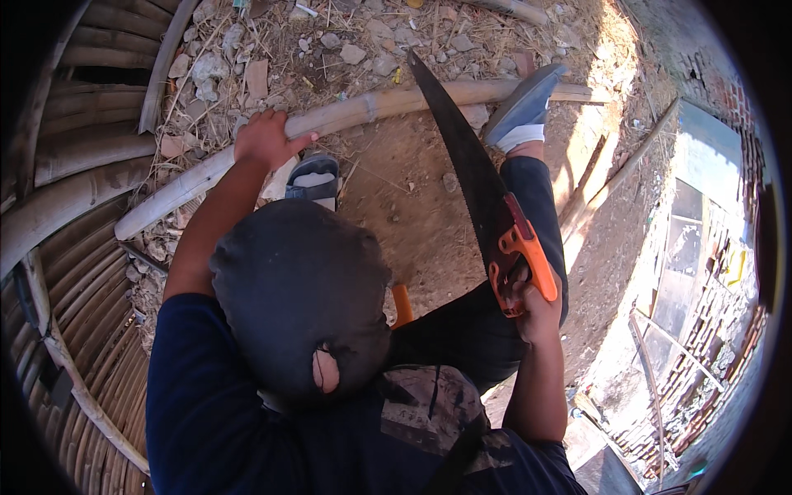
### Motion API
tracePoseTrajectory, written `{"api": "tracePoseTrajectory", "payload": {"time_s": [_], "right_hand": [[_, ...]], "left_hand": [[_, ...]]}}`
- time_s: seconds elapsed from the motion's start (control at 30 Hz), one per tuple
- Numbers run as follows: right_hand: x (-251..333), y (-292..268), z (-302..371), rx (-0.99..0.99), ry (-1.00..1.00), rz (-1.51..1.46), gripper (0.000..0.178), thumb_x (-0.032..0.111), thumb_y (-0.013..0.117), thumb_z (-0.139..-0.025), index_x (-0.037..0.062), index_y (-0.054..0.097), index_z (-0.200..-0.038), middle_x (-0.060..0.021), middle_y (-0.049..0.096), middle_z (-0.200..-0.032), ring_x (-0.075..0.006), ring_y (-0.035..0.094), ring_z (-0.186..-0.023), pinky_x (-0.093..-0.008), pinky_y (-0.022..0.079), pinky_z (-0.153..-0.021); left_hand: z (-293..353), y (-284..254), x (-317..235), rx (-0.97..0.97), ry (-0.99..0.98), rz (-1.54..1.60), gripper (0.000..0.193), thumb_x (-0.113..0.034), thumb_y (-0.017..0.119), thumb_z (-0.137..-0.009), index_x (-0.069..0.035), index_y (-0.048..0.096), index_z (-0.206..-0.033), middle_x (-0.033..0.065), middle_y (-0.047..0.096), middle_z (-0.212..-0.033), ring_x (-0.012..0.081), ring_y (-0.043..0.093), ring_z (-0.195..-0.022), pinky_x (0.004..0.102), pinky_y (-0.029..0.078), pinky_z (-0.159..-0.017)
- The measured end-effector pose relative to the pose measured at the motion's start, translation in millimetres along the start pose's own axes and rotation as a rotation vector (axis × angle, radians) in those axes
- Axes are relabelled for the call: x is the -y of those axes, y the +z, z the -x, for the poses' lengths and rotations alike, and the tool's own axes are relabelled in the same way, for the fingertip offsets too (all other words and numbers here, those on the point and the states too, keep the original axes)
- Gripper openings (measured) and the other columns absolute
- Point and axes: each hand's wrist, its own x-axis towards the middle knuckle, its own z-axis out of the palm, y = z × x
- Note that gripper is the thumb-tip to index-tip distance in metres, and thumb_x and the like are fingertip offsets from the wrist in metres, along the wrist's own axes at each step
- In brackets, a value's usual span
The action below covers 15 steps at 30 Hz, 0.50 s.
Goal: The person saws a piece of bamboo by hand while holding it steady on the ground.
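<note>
My right hand (pixel 536 309) is closed round the orange handle of a handsaw (pixel 462 153). The saw's dark, toothed blade points away from me, and its tip reaches past the far side of a bamboo pole (pixel 375 105). On the left, my left hand (pixel 268 140) grips the pole from above, thumb stretched along it. The pole runs at a slant from lower left to upper right. My right foot in a blue-grey shoe (pixel 521 106) rests against the pole's right part. My other foot, in a dark sandal (pixel 313 179), is just on the near side of it.
A dark rounded cloth-covered shape (pixel 301 289) with a hole hides part of the ground. Beside it an orange piece (pixel 402 305) shows. Bamboo slats (pixel 82 289) line the left. Rubble and straw (pixel 351 54) lie beyond the pole; a brick wall (pixel 747 330) stands at right.
</note>
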Motion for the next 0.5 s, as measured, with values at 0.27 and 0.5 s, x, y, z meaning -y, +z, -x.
{"api": "tracePoseTrajectory", "payload": {"time_s": [0.27,0.5], "right_hand": [[3,-9,31,0.023,0.025,0.133,0.012,0.001,0.057,-0.076,0.0028,0.052,-0.087,-0.0042,0.054,-0.067,-0.0100,0.052,-0.055,-0.0236,0.040,-0.050],[5,14,-10,0.010,0.004,-0.042,0.008,0.002,0.055,-0.079,0.0009,0.052,-0.086,-0.0051,0.054,-0.067,-0.0111,0.050,-0.052,-0.0246,0.040,-0.049]], "left_hand": [[1,5,8,-0.015,0.021,0.007,0.086,-0.077,0.057,-0.086,-0.003,0.063,-0.129,0.0177,0.065,-0.122,0.0358,0.060,-0.121,0.0485,0.051,-0.101],[0,5,8,-0.035,0.029,0.015,0.085,-0.077,0.059,-0.086,-0.003,0.063,-0.129,0.0184,0.065,-0.121,0.0366,0.061,-0.120,0.0488,0.051,-0.100]]}}
